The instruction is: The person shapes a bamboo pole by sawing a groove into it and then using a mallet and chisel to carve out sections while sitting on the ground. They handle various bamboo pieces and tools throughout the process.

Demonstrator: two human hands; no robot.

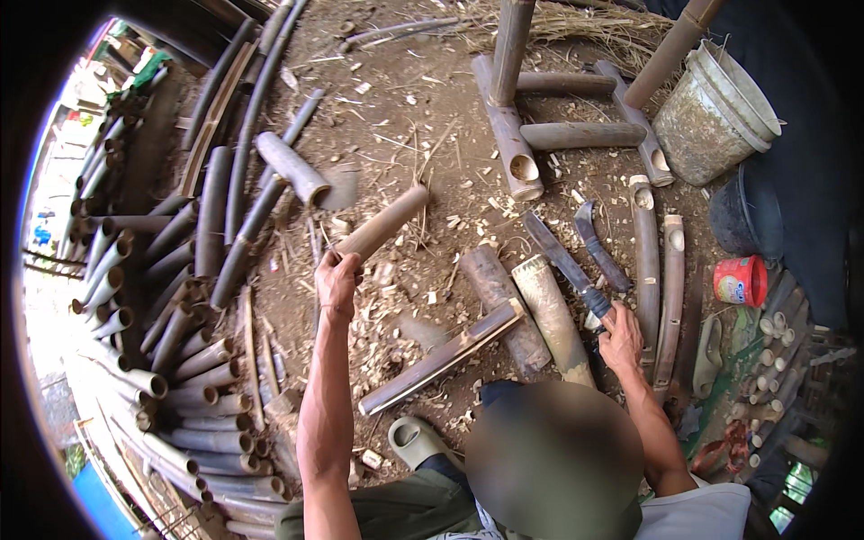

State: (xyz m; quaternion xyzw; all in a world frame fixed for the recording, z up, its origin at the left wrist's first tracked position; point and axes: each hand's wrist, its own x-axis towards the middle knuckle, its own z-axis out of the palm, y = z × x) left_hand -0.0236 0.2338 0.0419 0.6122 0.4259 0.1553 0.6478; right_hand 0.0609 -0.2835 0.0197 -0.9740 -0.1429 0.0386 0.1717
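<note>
Brown dirt floor [382, 135] under pale wood chips [388, 291], with bright daylight [56, 310] along the left side.

A bamboo workshop is indicated by tubes [211, 441] stacked at eight o'clock, chips [389, 278] strewn centrally, and a jointed frame [583, 136] placed between one and two.

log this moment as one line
left hand: holding bamboo piece | right hand: gripping knife by handle | nearby: curved knife, bucket, red tub
</note>
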